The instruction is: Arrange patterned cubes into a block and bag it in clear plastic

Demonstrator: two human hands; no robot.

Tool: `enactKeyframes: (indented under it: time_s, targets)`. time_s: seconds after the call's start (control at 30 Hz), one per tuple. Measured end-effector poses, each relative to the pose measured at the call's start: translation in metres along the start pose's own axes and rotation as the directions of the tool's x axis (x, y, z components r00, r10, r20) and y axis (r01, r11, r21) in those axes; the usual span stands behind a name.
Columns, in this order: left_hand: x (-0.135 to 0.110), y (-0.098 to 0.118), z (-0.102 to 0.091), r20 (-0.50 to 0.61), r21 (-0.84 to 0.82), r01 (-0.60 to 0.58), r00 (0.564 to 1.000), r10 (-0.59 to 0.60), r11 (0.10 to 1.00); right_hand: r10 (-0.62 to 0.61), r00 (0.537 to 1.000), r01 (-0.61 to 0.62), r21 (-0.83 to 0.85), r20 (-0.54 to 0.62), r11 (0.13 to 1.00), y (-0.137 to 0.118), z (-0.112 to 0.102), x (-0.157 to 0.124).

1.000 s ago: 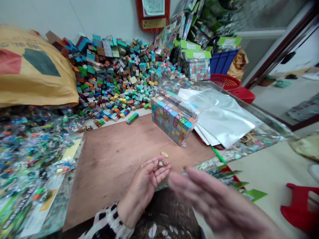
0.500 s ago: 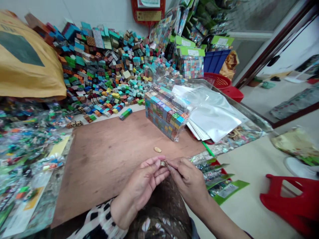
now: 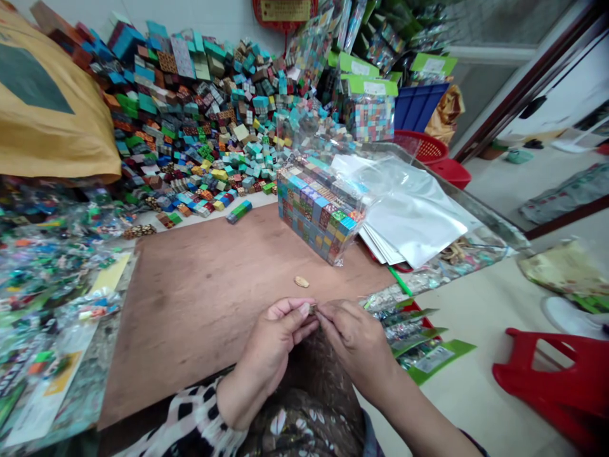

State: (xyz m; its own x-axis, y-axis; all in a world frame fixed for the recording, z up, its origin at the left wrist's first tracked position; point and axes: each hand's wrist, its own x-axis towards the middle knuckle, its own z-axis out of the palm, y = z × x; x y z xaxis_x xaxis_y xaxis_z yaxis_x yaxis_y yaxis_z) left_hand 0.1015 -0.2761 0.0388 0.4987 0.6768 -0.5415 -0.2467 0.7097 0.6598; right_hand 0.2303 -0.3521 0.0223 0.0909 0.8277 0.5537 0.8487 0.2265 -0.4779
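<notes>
Just past my lap, my left hand (image 3: pixel 273 346) and my right hand (image 3: pixel 354 339) meet at their fingertips, above the near edge of the brown board (image 3: pixel 200 304). Thumb and fingers of both are closed on one small brown piece (image 3: pixel 313 309), mostly hidden by the fingers; its kind does not show. Beyond the fingertips, a tan oval piece (image 3: pixel 301 281), like a nut shell, lies on the board. Farther back stands a clear-wrapped block of patterned cubes (image 3: pixel 316 209). A short green and blue block (image 3: pixel 239 212) rests at the board's far edge.
Colourful blocks (image 3: pixel 209 127) are heaped against the wall. A yellow sack (image 3: pixel 52 108) stands left, above small bagged pieces (image 3: pixel 52 260). White sheets and clear bags (image 3: pixel 409 209) lie right. Green-topped packets (image 3: pixel 419 336) sit below the table's right edge, near a red stool (image 3: pixel 547 381).
The fingers of my left hand have curled in closer around the small brown piece, and my right fingertips remain against it. The view has tilted slightly downward.
</notes>
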Motion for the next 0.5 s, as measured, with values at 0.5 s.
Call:
enactKeyframes:
  time_s: [0.5]
  targets:
    - [-0.004,-0.001,0.0,0.002,0.145,-0.063,0.998,0.063,0.987,-0.063,0.973,0.048,0.073,0.224,0.996,0.011,-0.013,0.011]
